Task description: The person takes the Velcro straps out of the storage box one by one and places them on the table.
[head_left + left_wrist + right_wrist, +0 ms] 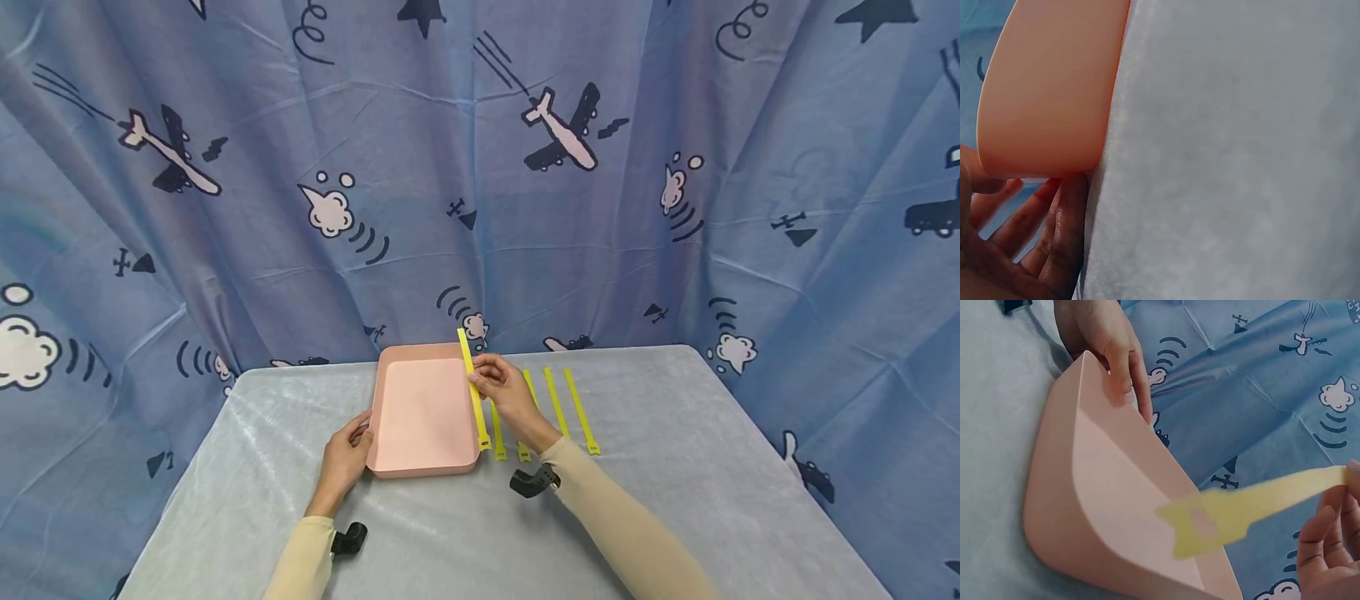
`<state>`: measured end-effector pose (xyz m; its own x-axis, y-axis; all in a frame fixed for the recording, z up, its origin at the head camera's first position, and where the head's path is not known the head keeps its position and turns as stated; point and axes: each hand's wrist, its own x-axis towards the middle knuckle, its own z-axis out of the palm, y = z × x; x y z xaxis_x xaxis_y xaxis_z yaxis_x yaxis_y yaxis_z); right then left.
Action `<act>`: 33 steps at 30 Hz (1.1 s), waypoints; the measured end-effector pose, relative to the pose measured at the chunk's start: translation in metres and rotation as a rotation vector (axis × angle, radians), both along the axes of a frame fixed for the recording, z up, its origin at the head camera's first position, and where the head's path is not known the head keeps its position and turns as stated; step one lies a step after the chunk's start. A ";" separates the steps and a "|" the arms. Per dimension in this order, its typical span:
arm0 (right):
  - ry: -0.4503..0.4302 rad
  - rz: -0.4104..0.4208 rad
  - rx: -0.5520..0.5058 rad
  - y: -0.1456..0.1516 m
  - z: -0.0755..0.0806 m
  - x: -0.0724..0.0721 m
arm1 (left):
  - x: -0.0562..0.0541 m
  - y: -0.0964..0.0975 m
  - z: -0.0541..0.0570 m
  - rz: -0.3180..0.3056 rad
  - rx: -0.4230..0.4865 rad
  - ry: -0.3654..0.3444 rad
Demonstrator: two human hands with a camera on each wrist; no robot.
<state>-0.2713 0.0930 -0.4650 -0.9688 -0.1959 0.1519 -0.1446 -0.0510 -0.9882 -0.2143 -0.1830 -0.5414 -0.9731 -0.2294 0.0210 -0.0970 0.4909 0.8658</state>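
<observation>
A shallow pink tray [424,412] lies on the table. At its left side my left hand [346,454] grips the wall, thumb at the rim and fingers against the outside. My right hand [512,398] pinches a yellow cable strap [478,408] between thumb and fingertips, over the tray's right edge. In the right wrist view, the slotted, notched head of that cable strap [1200,525] hangs above the tray's inside. Several more yellow straps [581,410] lie side by side to the right of the tray, partly covered by my right hand and wrist.
A pale grey cloth covers the table [675,483]. Behind its back edge hangs a blue curtain [420,208] printed with planes and clouds. A black camera mount [534,481] sits on the right wrist, another camera mount [349,539] on the left.
</observation>
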 end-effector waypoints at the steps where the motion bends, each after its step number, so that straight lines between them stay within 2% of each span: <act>1: -0.008 -0.006 0.001 0.002 -0.001 0.000 | 0.000 0.000 0.000 -0.001 0.000 0.000; 10: -0.046 -0.049 0.068 0.020 -0.011 0.000 | 0.000 -0.001 -0.001 -0.006 0.007 -0.009; 18: -0.071 -0.085 0.098 0.048 -0.012 -0.003 | 0.000 -0.002 0.001 -0.015 0.009 -0.007; 25: -0.111 -0.126 0.158 0.071 -0.019 -0.004 | 0.000 -0.002 0.001 -0.013 0.009 -0.004; 33: -0.164 -0.163 0.170 0.093 -0.022 -0.004 | -0.001 -0.001 0.002 -0.010 0.005 0.003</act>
